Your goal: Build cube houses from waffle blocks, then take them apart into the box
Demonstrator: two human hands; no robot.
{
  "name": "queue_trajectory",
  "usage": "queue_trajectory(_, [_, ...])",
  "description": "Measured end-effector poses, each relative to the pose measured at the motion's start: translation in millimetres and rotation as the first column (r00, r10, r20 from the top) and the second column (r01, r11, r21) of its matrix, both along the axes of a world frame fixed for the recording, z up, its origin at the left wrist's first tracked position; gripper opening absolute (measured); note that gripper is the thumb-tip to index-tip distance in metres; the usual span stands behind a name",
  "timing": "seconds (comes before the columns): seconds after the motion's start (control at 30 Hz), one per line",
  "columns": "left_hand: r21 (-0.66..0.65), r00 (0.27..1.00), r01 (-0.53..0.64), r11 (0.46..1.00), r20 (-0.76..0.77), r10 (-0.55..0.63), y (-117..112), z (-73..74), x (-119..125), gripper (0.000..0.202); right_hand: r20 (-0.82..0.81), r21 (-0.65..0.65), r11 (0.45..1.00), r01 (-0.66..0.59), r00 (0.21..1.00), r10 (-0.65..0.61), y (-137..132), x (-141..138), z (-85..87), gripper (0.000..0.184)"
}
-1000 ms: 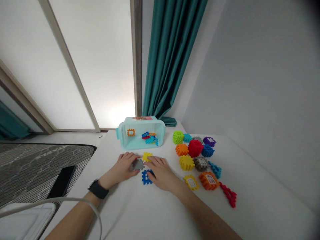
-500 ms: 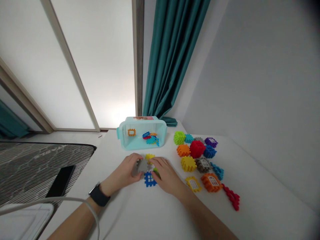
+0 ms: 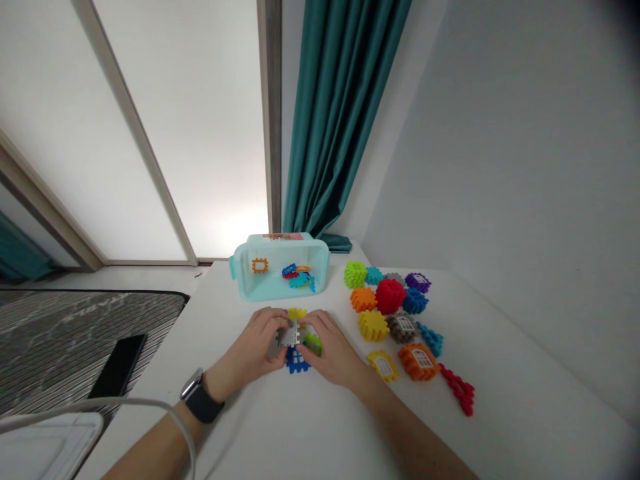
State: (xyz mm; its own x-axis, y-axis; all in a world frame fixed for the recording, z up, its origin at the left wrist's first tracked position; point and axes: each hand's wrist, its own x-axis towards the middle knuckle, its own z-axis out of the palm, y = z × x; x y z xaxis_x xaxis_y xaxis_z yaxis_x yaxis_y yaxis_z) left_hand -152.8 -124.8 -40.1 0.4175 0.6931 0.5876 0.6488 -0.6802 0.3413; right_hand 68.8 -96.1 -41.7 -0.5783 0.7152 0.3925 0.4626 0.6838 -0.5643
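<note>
Grey notched building tiles [image 3: 289, 336] are between my two hands, one of them seeming to stand on edge. My left hand [image 3: 257, 339] is closed on them from the left, thumb below and fingers above. From the right, my right hand [image 3: 333, 348] curves its thumb and fingers round their edge; the exact contact is partly hidden. Just below lies a blue window tile [image 3: 299, 361], near my right thumb. A lime green tile [image 3: 313, 343] shows under my right palm. Beyond the grey tiles is a yellow tile [image 3: 297, 313].
A light blue tub [image 3: 234, 268] holding an orange frame [image 3: 260, 265] and several loose tiles stands behind my hands. To the right are assembled blocks, including a red one [image 3: 391, 297] and an orange one [image 3: 419, 362], plus a yellow window tile [image 3: 383, 365]. A cable [image 3: 125, 401] crosses lower left.
The grey tiles have tilted, so a notched edge now faces up between my hands. My right fingers have spread a little, uncovering more of the lime green tile. The view has shifted slightly.
</note>
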Motion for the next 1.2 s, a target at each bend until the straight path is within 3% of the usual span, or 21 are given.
queue_trajectory(0.3, [-0.007,0.998,0.044,0.999,-0.051,-0.045,4.5,-9.5,-1.1,0.042,0.062,0.134,0.991,0.012,0.998,-0.02,1.2,1.9,3.3,0.034])
queue_trajectory(0.5, [-0.121,0.999,-0.039,0.992,0.008,0.04,5.8,-8.3,-8.9,0.067,0.027,0.252,0.967,0.045,0.998,-0.054,6.9,6.1,-0.7,0.034])
queue_trajectory(0.73, [-0.081,0.995,-0.104,0.991,-0.006,0.104,2.1,0.6,-15.7,0.05,-0.045,0.35,0.936,0.035,0.999,-0.02,10.4,11.3,-0.1,0.035])
queue_trajectory(1.2, [-0.034,0.995,-0.096,0.995,-0.002,0.096,0.4,5.8,-14.4,0.049,-0.036,0.431,0.901,0.038,0.999,-0.025,7.3,10.3,2.8,0.035])
